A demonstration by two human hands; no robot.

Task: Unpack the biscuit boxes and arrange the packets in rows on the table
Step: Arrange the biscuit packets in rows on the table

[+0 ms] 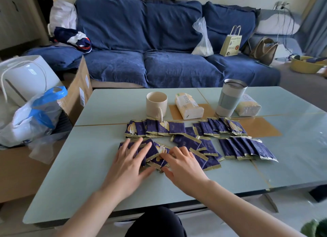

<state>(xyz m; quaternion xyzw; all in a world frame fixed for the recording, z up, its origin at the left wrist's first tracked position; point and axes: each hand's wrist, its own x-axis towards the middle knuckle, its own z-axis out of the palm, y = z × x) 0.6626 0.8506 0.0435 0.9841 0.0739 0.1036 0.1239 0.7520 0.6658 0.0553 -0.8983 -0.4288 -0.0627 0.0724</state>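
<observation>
Pressing down with my left hand (131,159), fingers spread flat, I cover the left end of the packets (187,141) on the desk (85,166). My right hand (180,164) lies just beside it, fingers curled onto a packet in the loose pile, thumb tucked at the pile's near edge; whether it pinches that packet or only rests on it I cannot tell.

Taking the mug (156,104) as the mark: a row of packets runs just in front of it, from its left side away to the right, one packet touching its base. A second, messier row lies nearer me, under my hands. To the right of that pile, a tidy overlapping fan of packets (247,148) sits apart.

Right of the mug lies a tissue pack (188,106), then a tumbler (230,98), then another tissue pack (247,106) behind it. Far beyond the mug stands a blue sofa (141,42). Left of the mug, off the desk, sit a cardboard box (77,90) and a plastic bag (35,116).
</observation>
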